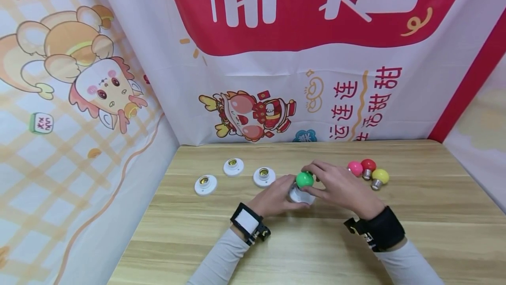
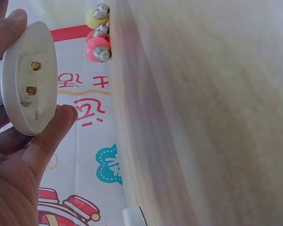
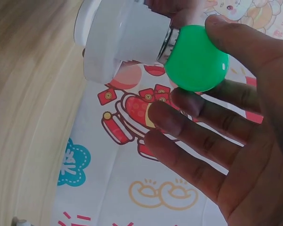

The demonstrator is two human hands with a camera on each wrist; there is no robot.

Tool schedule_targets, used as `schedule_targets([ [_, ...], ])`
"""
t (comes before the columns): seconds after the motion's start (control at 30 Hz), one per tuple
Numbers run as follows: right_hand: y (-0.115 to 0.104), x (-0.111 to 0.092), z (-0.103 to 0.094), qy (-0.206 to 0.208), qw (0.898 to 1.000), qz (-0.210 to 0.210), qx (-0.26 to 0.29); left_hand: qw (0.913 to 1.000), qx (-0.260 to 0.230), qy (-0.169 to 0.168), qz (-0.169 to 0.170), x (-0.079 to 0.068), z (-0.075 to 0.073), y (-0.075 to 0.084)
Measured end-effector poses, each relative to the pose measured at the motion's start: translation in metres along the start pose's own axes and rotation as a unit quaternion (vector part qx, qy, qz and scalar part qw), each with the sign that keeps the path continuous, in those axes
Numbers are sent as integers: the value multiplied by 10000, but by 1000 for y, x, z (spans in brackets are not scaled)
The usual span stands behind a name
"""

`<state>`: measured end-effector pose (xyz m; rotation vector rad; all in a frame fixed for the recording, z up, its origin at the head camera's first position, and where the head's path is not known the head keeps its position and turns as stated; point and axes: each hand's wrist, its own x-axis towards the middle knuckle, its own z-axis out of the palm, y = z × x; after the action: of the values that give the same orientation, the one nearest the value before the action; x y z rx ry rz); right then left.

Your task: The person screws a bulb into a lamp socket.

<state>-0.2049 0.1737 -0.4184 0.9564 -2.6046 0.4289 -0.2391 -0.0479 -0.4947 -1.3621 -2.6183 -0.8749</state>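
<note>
My left hand (image 1: 276, 196) grips a white round lamp holder (image 2: 45, 101) by its rim, raised above the table; its underside with two brass screws faces the left wrist camera. Thumb and fingertips of my right hand (image 1: 344, 186) pinch a green light bulb (image 3: 195, 59). The bulb's metal screw base is in the mouth of the holder, with a little of the thread showing between glass and socket. In the right wrist view, the other fingers spread below the bulb.
On the wooden table (image 1: 276, 250), three more white lamp holders stand to the left: one nearest (image 1: 209, 188), one at the back (image 1: 238, 170), one beside my left hand (image 1: 270, 180). Pink (image 1: 355, 168), red (image 1: 369, 164) and yellow (image 1: 380, 175) bulbs lie at the right. Printed cloth (image 1: 253, 70) hangs behind.
</note>
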Motion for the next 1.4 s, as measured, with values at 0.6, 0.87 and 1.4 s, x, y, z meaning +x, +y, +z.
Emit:
schedule_targets([
  [0.6, -3, 0, 4, -43, 9967, 798, -165, 9996, -22, -50, -271, 0, -2, 3],
  [0.87, -2, -1, -3, -23, 9996, 146, 232, 9998, 45, 33, -191, -1, -4, 0],
  [1.4, -2, 1, 1, -158, 9981, -429, 406, 9998, -181, -26, -12, 0, -2, -2],
])
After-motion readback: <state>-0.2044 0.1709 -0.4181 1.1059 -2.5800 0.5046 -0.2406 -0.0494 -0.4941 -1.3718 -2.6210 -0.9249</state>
